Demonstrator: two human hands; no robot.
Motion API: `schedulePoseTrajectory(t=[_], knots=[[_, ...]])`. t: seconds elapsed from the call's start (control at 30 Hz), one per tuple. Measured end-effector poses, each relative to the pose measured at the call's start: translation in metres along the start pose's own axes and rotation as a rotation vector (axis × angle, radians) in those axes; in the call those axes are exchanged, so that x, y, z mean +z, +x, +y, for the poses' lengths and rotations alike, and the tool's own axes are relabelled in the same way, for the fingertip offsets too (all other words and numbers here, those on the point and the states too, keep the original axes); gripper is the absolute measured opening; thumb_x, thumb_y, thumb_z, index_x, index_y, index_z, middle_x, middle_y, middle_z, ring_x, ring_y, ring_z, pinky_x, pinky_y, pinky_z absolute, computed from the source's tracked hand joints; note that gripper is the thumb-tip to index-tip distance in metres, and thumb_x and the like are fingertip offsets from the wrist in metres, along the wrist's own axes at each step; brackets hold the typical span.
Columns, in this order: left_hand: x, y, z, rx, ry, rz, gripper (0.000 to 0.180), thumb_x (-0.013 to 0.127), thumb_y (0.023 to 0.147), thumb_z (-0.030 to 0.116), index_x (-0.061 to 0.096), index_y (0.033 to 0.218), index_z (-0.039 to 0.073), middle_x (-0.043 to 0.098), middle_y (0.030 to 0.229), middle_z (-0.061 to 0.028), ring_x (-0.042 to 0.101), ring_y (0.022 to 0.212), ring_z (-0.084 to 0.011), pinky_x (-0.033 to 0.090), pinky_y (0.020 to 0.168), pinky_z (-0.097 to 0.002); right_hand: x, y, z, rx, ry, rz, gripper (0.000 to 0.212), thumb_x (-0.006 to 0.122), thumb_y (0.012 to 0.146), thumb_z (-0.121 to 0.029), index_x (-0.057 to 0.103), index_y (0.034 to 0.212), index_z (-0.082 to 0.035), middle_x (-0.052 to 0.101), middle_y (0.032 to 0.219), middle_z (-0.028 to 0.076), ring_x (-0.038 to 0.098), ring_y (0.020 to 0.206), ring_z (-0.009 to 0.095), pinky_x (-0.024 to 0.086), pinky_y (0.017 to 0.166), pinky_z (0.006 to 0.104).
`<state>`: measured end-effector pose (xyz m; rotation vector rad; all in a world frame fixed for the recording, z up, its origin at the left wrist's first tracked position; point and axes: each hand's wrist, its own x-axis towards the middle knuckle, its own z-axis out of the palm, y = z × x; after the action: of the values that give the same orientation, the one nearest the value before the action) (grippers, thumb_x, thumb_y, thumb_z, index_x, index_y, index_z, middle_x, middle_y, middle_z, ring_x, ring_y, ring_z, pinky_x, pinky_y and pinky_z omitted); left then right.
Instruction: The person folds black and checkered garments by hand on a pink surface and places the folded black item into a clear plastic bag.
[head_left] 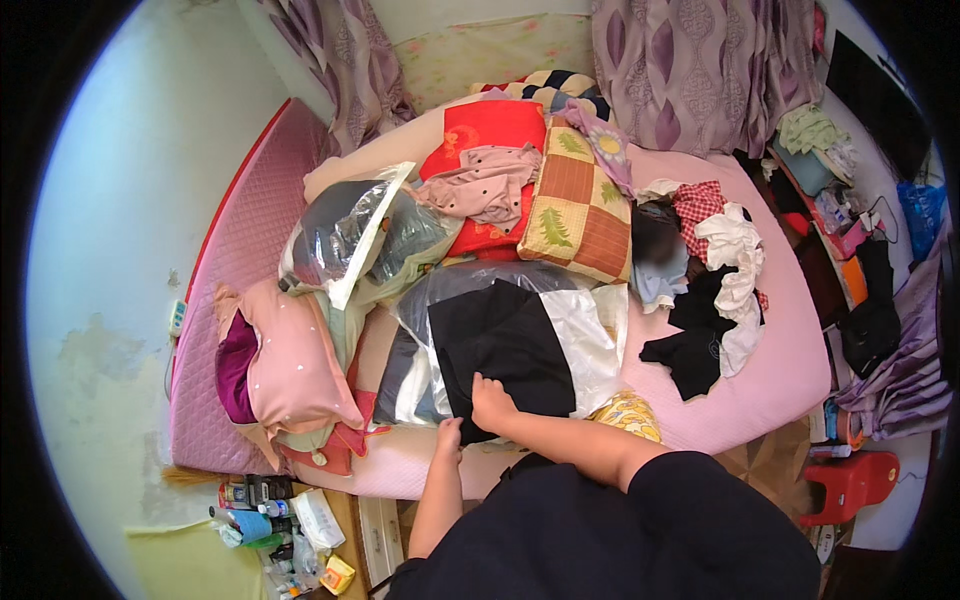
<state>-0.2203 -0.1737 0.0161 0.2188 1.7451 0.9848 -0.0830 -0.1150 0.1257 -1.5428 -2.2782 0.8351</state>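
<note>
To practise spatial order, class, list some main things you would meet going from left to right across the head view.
Pink pillow, left hand, right hand, brown-and-cream checked pillow, red-and-white checked cloth, red stool.

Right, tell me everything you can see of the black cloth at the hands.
The black cloth is plain, matte, soft-looking fabric, spread out with shallow wrinkles. It lies across a clear and white plastic bag on the bed. The right hand is on its near part, the left hand at its near left corner; any grip is unclear.
</note>
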Motion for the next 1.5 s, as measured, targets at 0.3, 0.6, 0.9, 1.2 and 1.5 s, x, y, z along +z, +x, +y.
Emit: schedulePoseTrajectory(t=[0.3, 0.6, 0.9, 1.2, 1.5], knots=[[0.010, -0.021, 0.011, -0.103, -0.243, -0.288, 0.022, 0.047, 0.079, 0.012, 0.050, 0.099, 0.004, 0.058, 0.088, -0.0057, 0.056, 0.076, -0.0158, 0.046, 0.066, -0.0278, 0.035, 0.012, 0.020, 0.116, 0.067, -0.092, 0.043, 0.059, 0.064, -0.014, 0.046, 0.099, 0.006, 0.048, 0.097, 0.021, 0.046, 0.092, 0.035, 0.040, 0.080, 0.0381], [0.035, -0.040, 0.023, 0.079, 0.011, -0.430, 0.034, 0.049, 0.074, 0.004, 0.044, 0.108, 0.003, 0.051, 0.104, -0.0065, 0.046, 0.098, -0.0167, 0.034, 0.086, -0.0284, 0.004, 0.013, 0.021, 0.230, 0.096, -0.205, 0.061, 0.064, 0.062, -0.039, 0.048, 0.100, 0.006, 0.048, 0.102, 0.023, 0.046, 0.096, 0.036, 0.041, 0.082, 0.0382], [0.046, -0.081, 0.009, -0.041, -0.658, -0.850, 0.038, 0.045, 0.066, -0.007, 0.047, 0.102, 0.006, 0.052, 0.089, 0.0013, 0.049, 0.087, -0.0137, 0.032, 0.089, -0.0444, -0.067, 0.022, 0.010, 0.124, -0.200, -0.598, 0.059, 0.069, 0.052, -0.036, 0.058, 0.098, 0.000, 0.060, 0.095, 0.015, 0.059, 0.087, 0.028, 0.047, 0.075, 0.0340], [0.067, -0.098, 0.051, -0.140, -0.572, -0.744, 0.045, 0.046, 0.083, 0.039, 0.045, 0.110, 0.004, 0.053, 0.106, -0.0093, 0.051, 0.097, -0.0239, 0.040, 0.086, -0.0361, -0.067, -0.007, 0.076, -0.273, 0.343, -0.649, 0.068, 0.065, 0.059, -0.023, 0.042, 0.116, 0.004, 0.049, 0.113, 0.021, 0.048, 0.105, 0.029, 0.036, 0.090, 0.0306], [0.083, -0.093, 0.049, -0.151, -0.322, -0.419, 0.029, 0.054, 0.073, 0.009, 0.049, 0.100, -0.003, 0.057, 0.094, -0.0122, 0.057, 0.082, -0.0241, 0.048, 0.072, -0.0340, -0.080, -0.023, 0.158, 0.025, 0.891, -0.325, 0.033, 0.043, 0.071, 0.002, 0.057, 0.100, 0.000, 0.059, 0.099, 0.009, 0.053, 0.096, 0.016, 0.039, 0.086, 0.0278]])
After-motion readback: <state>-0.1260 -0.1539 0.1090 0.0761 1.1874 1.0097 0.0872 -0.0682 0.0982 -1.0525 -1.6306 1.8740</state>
